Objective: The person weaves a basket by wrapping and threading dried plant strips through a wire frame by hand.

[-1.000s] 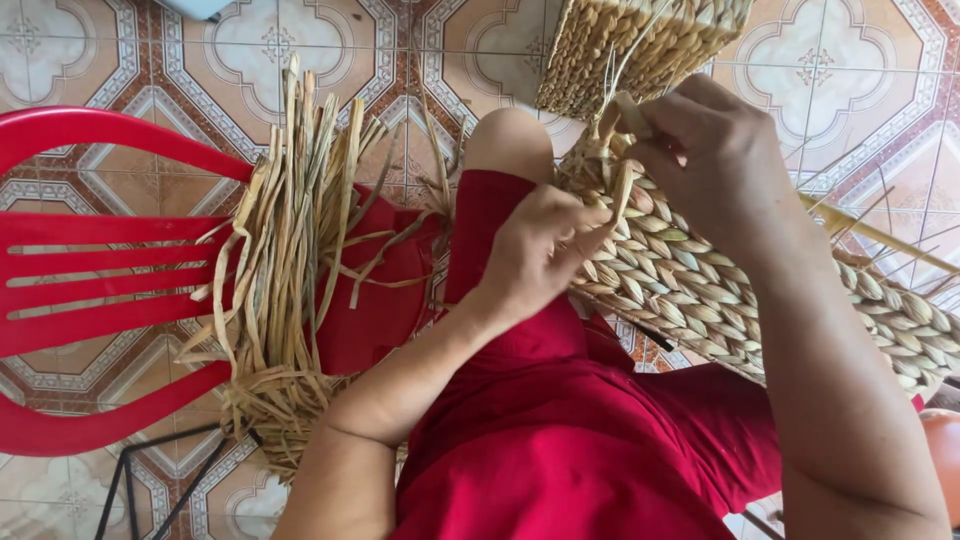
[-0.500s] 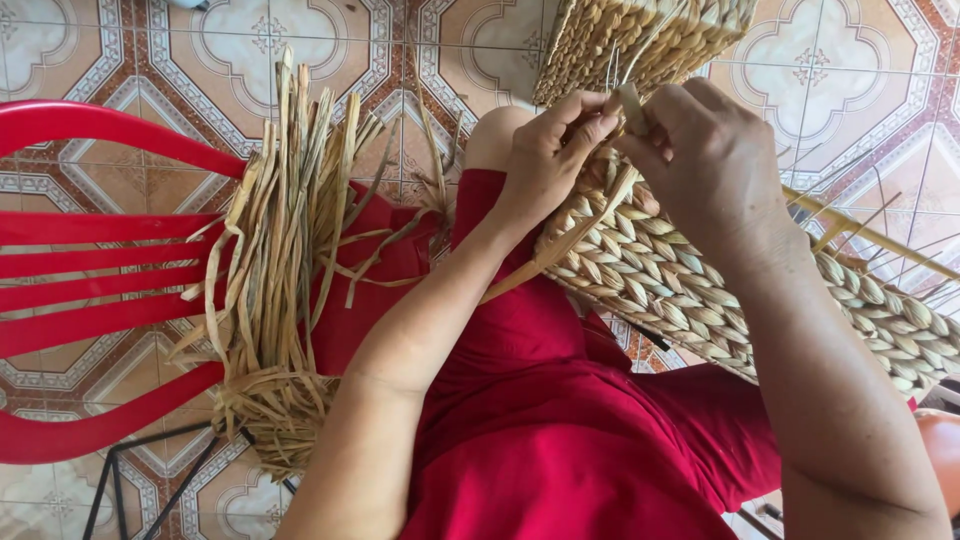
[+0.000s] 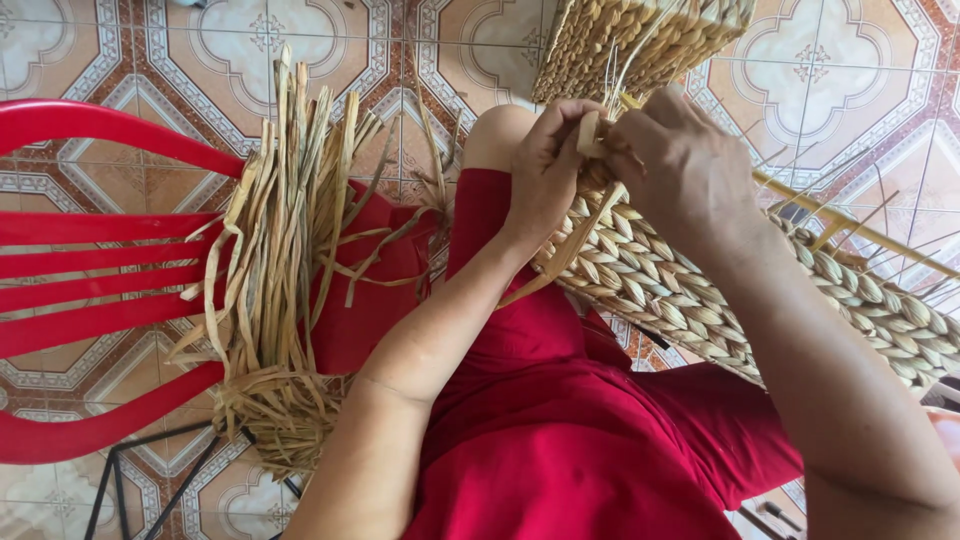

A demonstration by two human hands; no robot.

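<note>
Both hands' fingers [image 3: 585,135] pinch a straw strand [image 3: 560,265] over patterned tile floor [image 3: 180,60].

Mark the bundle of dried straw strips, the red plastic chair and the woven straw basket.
Bundle of dried straw strips [image 3: 285,250]: head view, mid-bundle.
Red plastic chair [image 3: 90,275]: head view, seat slat.
Woven straw basket [image 3: 680,290]: head view, braided wall.

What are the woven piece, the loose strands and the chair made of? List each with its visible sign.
Woven piece: dried plant fibre, seemingly; twisted tan matte cords.
Loose strands: probably the same dried leaf; flat, pale, curling strips.
Chair: likely moulded plastic; smooth, glossy red slats.
</note>
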